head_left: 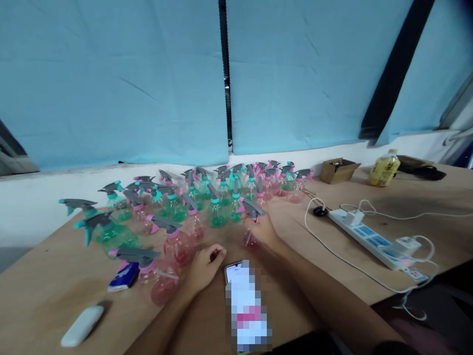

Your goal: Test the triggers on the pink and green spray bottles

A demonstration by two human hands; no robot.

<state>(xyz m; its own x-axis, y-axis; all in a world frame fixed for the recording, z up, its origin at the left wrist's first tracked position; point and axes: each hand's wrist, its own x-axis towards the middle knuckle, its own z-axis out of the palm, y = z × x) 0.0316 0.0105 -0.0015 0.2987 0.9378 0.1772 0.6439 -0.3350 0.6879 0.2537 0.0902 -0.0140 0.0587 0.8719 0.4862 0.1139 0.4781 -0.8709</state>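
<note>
My right hand (261, 228) is wrapped round the neck of a pink spray bottle (252, 241) with a grey trigger head, which stands near the middle of the table. Loosely curled, my left hand (207, 264) rests on the table with nothing visible in its fingers. Close beside it stands a pink spray bottle (179, 246). Another pink spray bottle (164, 286) lies tilted by my left wrist. Several green spray bottles (217, 214) and pink ones stand crowded behind my hands. A phone (246, 305) with a lit, blurred screen lies between my forearms.
A blue packet (124, 276) and a white rounded case (82, 325) lie at the left. On the right are a power strip (369, 241) with white cables, a black mouse-like object (320, 211), a cardboard box (338, 171) and a yellow-labelled drink bottle (384, 169). Blue curtains (129, 84) hang behind.
</note>
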